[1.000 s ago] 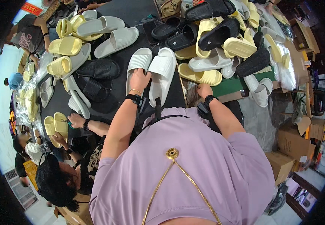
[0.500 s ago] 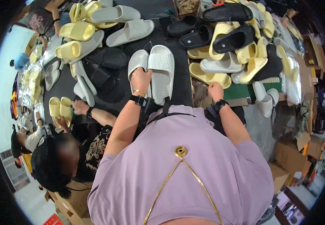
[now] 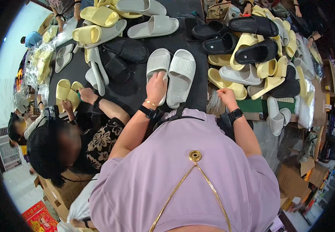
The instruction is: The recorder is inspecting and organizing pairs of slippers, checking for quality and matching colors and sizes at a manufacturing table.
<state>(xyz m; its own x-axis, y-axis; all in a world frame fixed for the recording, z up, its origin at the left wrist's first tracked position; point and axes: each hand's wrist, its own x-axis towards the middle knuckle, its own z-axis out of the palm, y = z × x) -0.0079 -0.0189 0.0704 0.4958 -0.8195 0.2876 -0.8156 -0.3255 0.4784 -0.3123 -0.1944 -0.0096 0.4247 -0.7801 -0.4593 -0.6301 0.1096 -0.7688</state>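
Observation:
Two light grey slide slippers lie side by side on the dark table in front of me, toes pointing away. On the left grey slipper [image 3: 158, 58] rests my left hand [image 3: 157, 88], its curled fingers at the inner edge of the ribbed strap. The right grey slipper [image 3: 181, 77] tilts slightly, with a narrow gap between the two. My right hand [image 3: 227, 97] is closed in a pinch beside a bundle of thin clear strands [image 3: 214, 103], just below a pale yellow slipper [image 3: 229, 86]. Whatever it pinches is too small to make out.
Yellow, grey and black slippers [image 3: 254, 51] are heaped at the right. More slippers [image 3: 100, 17] lie at the far left, with a black pair [image 3: 125, 54] nearer. A co-worker at my left handles a yellow pair [image 3: 67, 92]. Cardboard boxes [image 3: 293, 181] stand at lower right.
The view has shifted, so the table's things appear farther right. The two grey slippers have parted slightly. My left hand has moved from between them onto the left one; my right hand stays near the strands.

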